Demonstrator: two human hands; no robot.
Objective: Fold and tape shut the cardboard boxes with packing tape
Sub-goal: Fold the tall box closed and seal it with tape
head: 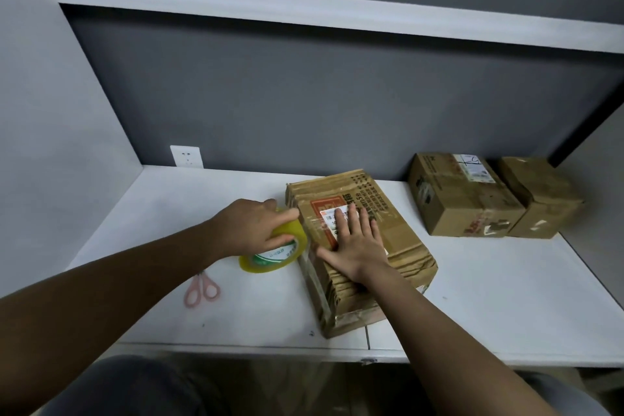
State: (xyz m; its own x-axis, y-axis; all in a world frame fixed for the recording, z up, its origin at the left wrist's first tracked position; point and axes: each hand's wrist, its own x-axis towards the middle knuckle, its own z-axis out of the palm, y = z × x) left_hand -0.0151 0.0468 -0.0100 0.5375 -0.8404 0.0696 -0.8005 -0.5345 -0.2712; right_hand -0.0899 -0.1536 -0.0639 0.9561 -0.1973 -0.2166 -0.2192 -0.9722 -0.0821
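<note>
Left hand (251,228) curled round tape roll (274,251), against box (358,246) edge. Right hand (354,240) flat, fingers spread, pressing box top beside it.

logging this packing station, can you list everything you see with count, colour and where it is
cardboard box being taped: one, brown with a white label, middle of the table, under the right hand
other cardboard boxes: two, brown, side by side at the table's far right
tape roll: one, yellowish clear with a green and white core, just left of the middle box
scissors: one pair, pink handles, on the table left of the roll, near the front
table: one, white
wall socket: one, white, on the grey back wall
shelf: one, white, above
left hand: grips the tape roll
right hand: flat, pressing on the box top
</note>
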